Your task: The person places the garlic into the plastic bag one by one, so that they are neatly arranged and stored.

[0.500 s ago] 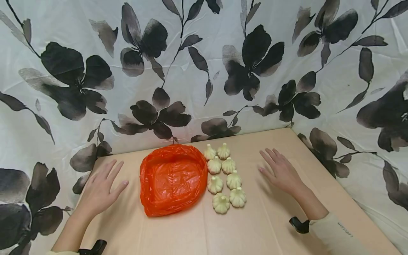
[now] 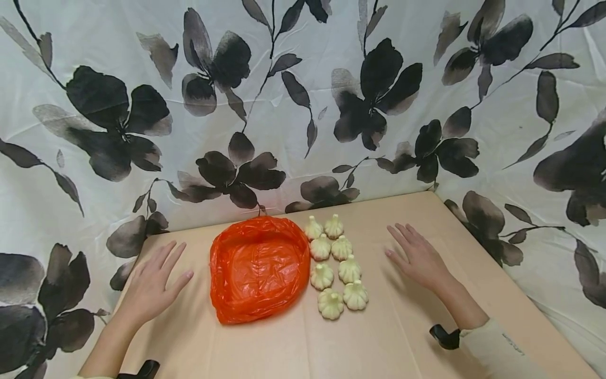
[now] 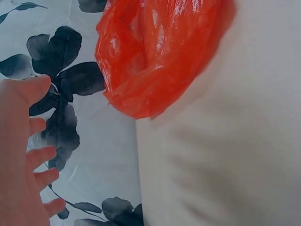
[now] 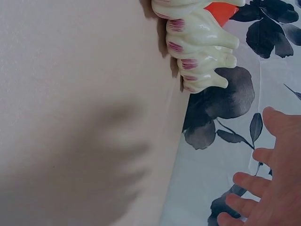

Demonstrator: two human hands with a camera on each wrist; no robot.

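Note:
Left of centre on the table lies a red plastic bag (image 2: pixel 260 268), its rim spread wide and its inside showing. Several pale garlic bulbs (image 2: pixel 349 269) stand in two columns just right of it; in the right wrist view the garlic bulbs (image 4: pixel 202 35) look glossy with purple streaks. My left hand (image 2: pixel 153 284) hovers left of the bag, fingers extended, holding nothing. To the right of the garlic my right hand (image 2: pixel 418 258) is likewise raised with spread fingers and holds nothing. Both hands cast shadows on the tabletop.
The light wooden-toned table (image 2: pixel 265 350) ends at the back against a white cloth (image 2: pixel 303 173) printed with dark flowers. The same cloth hangs past its left and right edges. A black strap piece (image 2: pixel 445 337) sits at the right wrist, another (image 2: pixel 142 370) at the left.
The head view has shifted very slightly. Hands, bag and garlic otherwise keep their places.

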